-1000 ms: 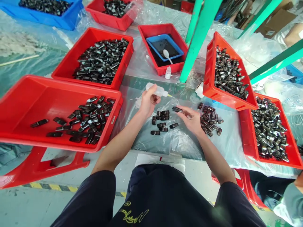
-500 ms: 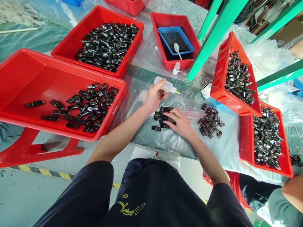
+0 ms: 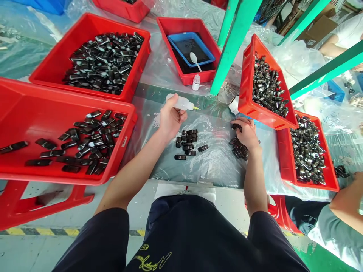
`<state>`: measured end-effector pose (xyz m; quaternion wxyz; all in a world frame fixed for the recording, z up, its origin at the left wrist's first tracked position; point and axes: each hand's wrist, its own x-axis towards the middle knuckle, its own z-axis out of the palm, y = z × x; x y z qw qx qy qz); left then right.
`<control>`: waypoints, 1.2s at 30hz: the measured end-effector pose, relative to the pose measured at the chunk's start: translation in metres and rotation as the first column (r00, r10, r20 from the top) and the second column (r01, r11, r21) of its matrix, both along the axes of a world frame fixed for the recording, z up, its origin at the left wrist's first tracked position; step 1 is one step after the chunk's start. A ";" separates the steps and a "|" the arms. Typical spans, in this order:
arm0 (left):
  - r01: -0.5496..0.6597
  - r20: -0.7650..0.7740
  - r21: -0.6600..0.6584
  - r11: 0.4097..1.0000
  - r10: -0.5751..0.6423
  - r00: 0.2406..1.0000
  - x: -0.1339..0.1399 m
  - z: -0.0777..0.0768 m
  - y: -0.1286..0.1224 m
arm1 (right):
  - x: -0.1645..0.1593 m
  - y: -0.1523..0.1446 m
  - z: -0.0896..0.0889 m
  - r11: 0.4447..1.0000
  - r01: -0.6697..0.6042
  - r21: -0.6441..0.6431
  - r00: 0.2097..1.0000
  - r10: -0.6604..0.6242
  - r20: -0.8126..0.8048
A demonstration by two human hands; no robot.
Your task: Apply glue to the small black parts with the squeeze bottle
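Note:
My left hand point(image 3: 170, 120) is wrapped round a translucent squeeze bottle point(image 3: 184, 103), its yellow-based needle tip pointing right. Over at the right, my right hand point(image 3: 247, 132) has curled its fingers around a small glossy black piece point(image 3: 236, 126), partly hidden by them. Below that hand lies a pile of similar black pieces point(image 3: 239, 150), some covered by the palm. Between my hands, on the plastic sheeting, a cluster of black pieces point(image 3: 187, 140) lies roughly in rows. One piece point(image 3: 203, 148) sits apart, just right of it.
Red bins of black pieces stand left point(image 3: 129, 126), back left point(image 3: 146, 56), and right point(image 3: 286, 158), with another bin point(image 3: 246, 90) tilted on top. A blue tray point(image 3: 208, 62) holds a white spoon point(image 3: 193, 57); a small bottle point(image 3: 196, 82) stands before it. Green posts point(image 3: 235, 41) rise behind.
My right hand has moved right from the middle cluster to the right-hand pile and closed on a piece there. The left hand still holds the bottle. The view has shifted.

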<state>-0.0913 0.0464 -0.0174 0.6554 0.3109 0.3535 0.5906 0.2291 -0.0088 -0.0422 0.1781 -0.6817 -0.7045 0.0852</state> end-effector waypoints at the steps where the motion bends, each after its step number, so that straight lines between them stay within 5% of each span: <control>1: -0.006 0.000 -0.001 1.000 0.006 1.000 0.000 0.000 0.000 | -0.001 0.000 -0.001 1.000 0.007 0.002 1.000 -0.007 -0.002; 6: -0.004 -0.001 0.005 1.000 0.004 1.000 0.001 0.001 0.000 | -0.014 0.003 0.000 1.000 0.019 0.015 0.999 -0.019 -0.039; 16: 0.026 -0.022 0.034 0.999 -0.025 0.999 0.000 0.005 -0.004 | -0.044 0.001 -0.010 0.983 -0.160 0.092 0.948 0.179 -0.263; 26: 0.029 -0.023 0.041 0.999 -0.028 0.999 0.003 0.002 -0.005 | -0.061 0.002 -0.006 0.999 -0.037 -0.004 0.978 0.035 -0.207; 36: 0.022 -0.002 0.033 0.999 -0.022 1.000 0.004 0.005 -0.007 | -0.072 -0.002 -0.002 0.998 -0.058 0.022 0.951 0.062 -0.303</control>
